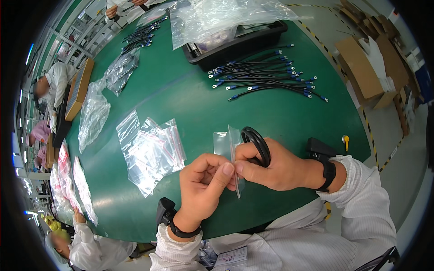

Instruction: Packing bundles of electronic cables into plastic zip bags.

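Note:
Above the near part of the green table, my left hand (199, 185) is closed, pinching the edge of a small clear zip bag (221, 141) between thumb and fingers. My right hand (285, 168) is closed too, gripping a coiled black cable (260, 143), while its thumb and forefinger meet the same bag's edge. The coil stands beside the bag, apart from its visible upper part. To the left of my hands lies a loose pile of clear zip bags (151, 151) with red seal lines. Farther off, several short black cables (266, 77) with blue-sleeved ring terminals are spread out.
A black bin (235, 50) covered with clear plastic bags stands at the far side. More cables (142, 35) and crumpled plastic bags (95, 110) lie far left. A small yellow object (346, 141) sits near the right edge. Cardboard boxes (361, 67) stand beyond; other people work on the left.

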Available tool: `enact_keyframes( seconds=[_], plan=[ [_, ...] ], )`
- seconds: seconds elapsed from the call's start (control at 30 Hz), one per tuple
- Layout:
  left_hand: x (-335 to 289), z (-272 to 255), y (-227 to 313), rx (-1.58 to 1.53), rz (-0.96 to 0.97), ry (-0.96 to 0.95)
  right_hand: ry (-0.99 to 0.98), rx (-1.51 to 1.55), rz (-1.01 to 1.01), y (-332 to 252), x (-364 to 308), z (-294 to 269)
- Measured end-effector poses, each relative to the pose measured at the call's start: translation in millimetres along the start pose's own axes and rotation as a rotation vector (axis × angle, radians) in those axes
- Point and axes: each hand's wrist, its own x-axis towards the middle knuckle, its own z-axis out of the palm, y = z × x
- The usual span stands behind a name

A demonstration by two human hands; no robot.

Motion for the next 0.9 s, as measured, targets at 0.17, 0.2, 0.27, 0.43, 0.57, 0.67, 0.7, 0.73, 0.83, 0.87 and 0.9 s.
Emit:
enact_keyframes(
  seconds=[0.17, 0.2, 0.27, 0.43, 0.57, 0.67, 0.7, 0.73, 0.83, 0.87, 0.9],
  plan=[
    [-0.3, 0.9, 0.2, -0.051, 0.006, -0.02, -0.025, -0.019, -0.004, -5.2, -0.8, -1.7],
    [0.4, 1.0, 1.6, -0.027, 0.011, -0.022, -0.02, -0.018, -0.007, -5.4, -0.5, -1.7],
    [0.6, 0.5, 1.8, 0.0, 0.017, -0.032, -0.013, -0.084, -0.085, -6.2, -1.0, -1.4],
    [-0.4, -1.3, 1.0, -0.038, -0.017, -0.042, -0.015, -0.039, -0.056, -4.6, -0.9, -0.1],
    [0.8, -0.1, -3.0, -0.075, -0.004, -0.06, -0.023, -0.027, -0.066, -3.0, -2.2, -1.6],
    [0.4, -1.7, -5.5, -0.103, 0.008, -0.068, -0.037, -0.029, -0.109, -4.5, -1.1, -0.5],
    [0.4, -1.7, -5.7, -0.123, 0.002, -0.076, -0.038, -0.028, -0.108, -4.3, -0.9, -0.6],
    [0.3, -1.6, -5.8, -0.143, -0.004, -0.083, -0.044, -0.025, -0.118, -4.0, -0.9, -0.9],
    [-0.1, -1.7, -6.9, -0.155, -0.012, -0.086, -0.065, -0.013, -0.122, -4.2, -1.5, -1.7],
    [-0.5, -1.4, -7.0, -0.155, -0.014, -0.084, -0.078, -0.005, -0.119, -4.2, -1.7, -1.9],
    [-0.7, -1.0, -6.8, -0.171, -0.023, -0.084, -0.078, -0.003, -0.118, -2.6, -1.8, -2.0]
  ],
)
